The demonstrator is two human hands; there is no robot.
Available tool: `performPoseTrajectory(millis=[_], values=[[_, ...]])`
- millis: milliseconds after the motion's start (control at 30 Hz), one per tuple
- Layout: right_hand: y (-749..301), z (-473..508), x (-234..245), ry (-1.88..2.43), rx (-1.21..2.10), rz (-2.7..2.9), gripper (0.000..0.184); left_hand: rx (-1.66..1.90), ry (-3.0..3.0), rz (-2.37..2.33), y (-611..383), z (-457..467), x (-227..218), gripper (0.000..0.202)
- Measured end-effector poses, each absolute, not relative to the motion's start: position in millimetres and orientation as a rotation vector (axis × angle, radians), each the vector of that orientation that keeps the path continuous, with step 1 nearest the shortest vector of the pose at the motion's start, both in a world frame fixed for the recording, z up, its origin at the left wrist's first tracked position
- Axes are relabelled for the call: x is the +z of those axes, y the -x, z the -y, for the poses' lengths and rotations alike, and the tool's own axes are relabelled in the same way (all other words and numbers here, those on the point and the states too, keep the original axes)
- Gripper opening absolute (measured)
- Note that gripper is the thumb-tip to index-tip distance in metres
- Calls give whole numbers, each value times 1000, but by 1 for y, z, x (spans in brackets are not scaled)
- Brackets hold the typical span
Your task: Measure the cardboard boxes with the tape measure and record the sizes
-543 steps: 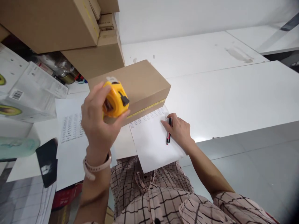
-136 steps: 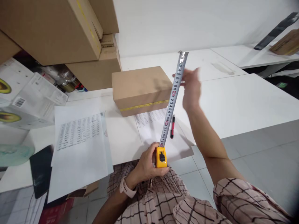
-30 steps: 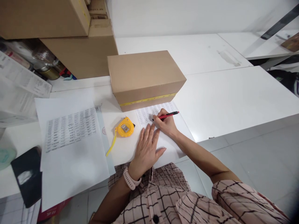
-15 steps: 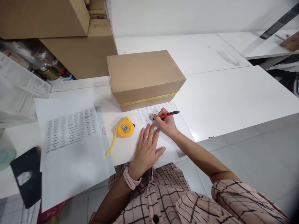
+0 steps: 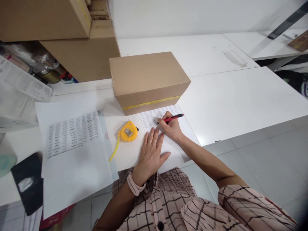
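Observation:
My right hand [image 5: 171,129] is closed around a red and black pen [image 5: 173,118], its tip down at the printed sheet [image 5: 185,126]. Flat on the lower part of that sheet lies my left hand [image 5: 151,150], fingers stretched out and thumb apart, holding nothing. Just beyond both hands stands a closed cardboard box [image 5: 150,75] with a yellow tape strip along its near side, covering the sheet's far edge. Left of my left hand a yellow tape measure [image 5: 128,132] rests on the table, a short end of its blade pulled out.
More printed sheets [image 5: 79,170] lie at the left, overhanging the table's front edge. Beside them is a black flat object [image 5: 27,184]. Large cardboard boxes [image 5: 79,61] are stacked at the back left. The white table [image 5: 235,99] extends right; tiled floor shows below.

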State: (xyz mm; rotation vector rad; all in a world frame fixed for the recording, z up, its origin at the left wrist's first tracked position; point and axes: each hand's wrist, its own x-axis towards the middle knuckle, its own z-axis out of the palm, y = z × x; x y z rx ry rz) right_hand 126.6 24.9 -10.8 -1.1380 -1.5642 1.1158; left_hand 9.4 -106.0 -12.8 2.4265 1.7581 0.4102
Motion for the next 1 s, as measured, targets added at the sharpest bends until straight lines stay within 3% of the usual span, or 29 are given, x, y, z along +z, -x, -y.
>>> performPoseTrajectory(millis=[1000], values=[[-127,-26,-12,1153,1099,1542,27,434,-2437,-1750,-8,106,-16,74]])
